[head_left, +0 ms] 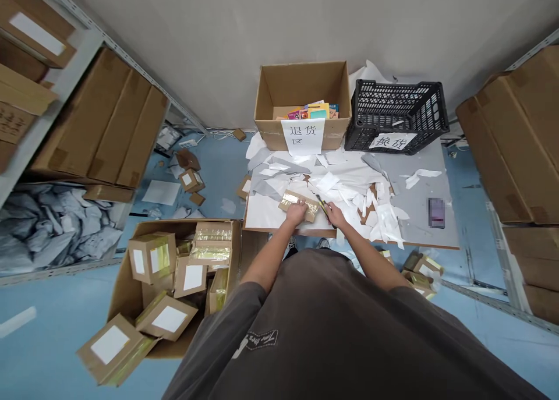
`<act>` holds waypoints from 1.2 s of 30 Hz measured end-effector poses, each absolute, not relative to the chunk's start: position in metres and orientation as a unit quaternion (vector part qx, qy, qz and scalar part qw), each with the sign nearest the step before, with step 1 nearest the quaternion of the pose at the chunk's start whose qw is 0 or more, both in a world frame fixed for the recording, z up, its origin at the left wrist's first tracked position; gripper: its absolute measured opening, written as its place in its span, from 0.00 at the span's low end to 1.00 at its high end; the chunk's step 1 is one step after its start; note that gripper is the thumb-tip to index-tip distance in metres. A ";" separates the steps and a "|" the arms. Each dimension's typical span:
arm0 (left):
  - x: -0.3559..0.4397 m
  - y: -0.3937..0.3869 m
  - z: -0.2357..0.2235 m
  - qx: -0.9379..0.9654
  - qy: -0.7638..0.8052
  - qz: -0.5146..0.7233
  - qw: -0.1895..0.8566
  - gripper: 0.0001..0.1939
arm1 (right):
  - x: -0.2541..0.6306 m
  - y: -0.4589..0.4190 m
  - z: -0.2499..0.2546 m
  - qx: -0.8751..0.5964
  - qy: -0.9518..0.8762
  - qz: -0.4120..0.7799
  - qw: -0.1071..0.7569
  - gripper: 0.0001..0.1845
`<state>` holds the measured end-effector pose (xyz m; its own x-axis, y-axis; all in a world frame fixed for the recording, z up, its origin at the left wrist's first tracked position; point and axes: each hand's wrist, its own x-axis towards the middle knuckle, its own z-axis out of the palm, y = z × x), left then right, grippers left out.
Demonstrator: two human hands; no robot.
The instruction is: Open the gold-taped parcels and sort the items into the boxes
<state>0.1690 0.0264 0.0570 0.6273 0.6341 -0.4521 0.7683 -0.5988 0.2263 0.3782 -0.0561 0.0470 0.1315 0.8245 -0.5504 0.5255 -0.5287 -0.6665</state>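
Note:
My left hand [297,212] is closed over the near side of a small cardboard box [311,208], which lies on the table and is wrapped in shiny tape. Just right of the box, my right hand [335,215] grips a yellow and black utility knife [323,204]. Its tip points away from me, close to the box's right end; I cannot tell whether it touches. Torn white paper [328,181] is strewn around both hands. Behind them stands an open carton [271,133] with colourful booklets [318,112] inside and a paper sign on its front.
A black plastic crate [362,133] stands at the table's back right. A phone-like object [436,212] lies near the right edge. On the floor at left, a large carton [122,283] overflows with taped boxes [168,318]. Shelves with big cartons [100,120] flank both sides.

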 end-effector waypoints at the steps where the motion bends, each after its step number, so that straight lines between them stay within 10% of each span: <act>1: 0.170 0.027 0.058 0.878 0.400 -0.167 0.202 0.26 | 0.383 -0.062 0.047 -0.705 -0.483 0.500 0.140 0.25; 36: 0.171 0.029 0.055 0.864 0.404 -0.215 0.210 0.30 | 0.391 -0.042 0.057 -0.625 -0.661 0.402 -0.107 0.31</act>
<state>0.1705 0.0292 0.0547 0.5807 0.6082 -0.5412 0.7887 -0.5851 0.1888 0.3907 -0.0423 0.0570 -0.1962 0.7401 -0.6432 0.9116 -0.1039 -0.3977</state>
